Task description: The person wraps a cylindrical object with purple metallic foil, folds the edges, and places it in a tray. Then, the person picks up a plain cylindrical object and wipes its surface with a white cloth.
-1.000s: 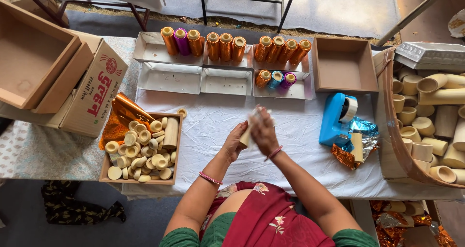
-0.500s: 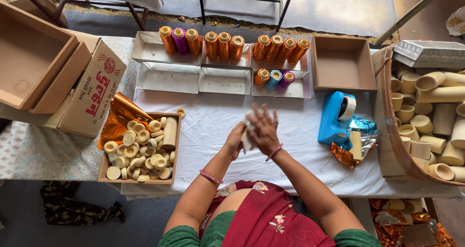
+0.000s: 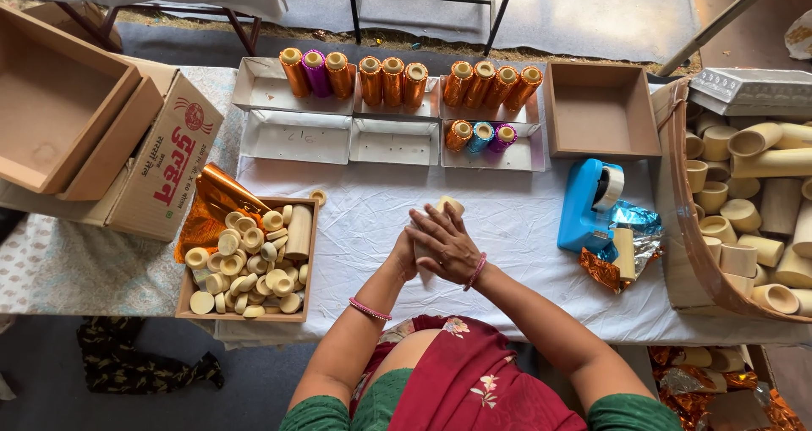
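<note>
Both of my hands meet over the white tablecloth (image 3: pixel 397 203) in front of me. My right hand (image 3: pixel 446 245) lies over a cream cardboard tube (image 3: pixel 448 206), whose open end pokes out past the fingers. My left hand (image 3: pixel 406 258) grips the same tube from beneath and is mostly covered by the right one. To my left stands a low box (image 3: pixel 184 294) full of short cream tube pieces, with orange foil (image 3: pixel 211 203) tucked behind it.
White trays (image 3: pixel 296 135) at the back carry foil-wrapped tubes (image 3: pixel 385 80) in orange, purple and blue. An open brown box (image 3: pixel 600 114) and a blue tape dispenser (image 3: pixel 588 207) sit at right, beside a bin of bare tubes (image 3: pixel 744 219). Cardboard cartons (image 3: pixel 93 143) stand at left.
My hands have shifted slightly toward me and turned around the tube; the right hand now covers more of it.
</note>
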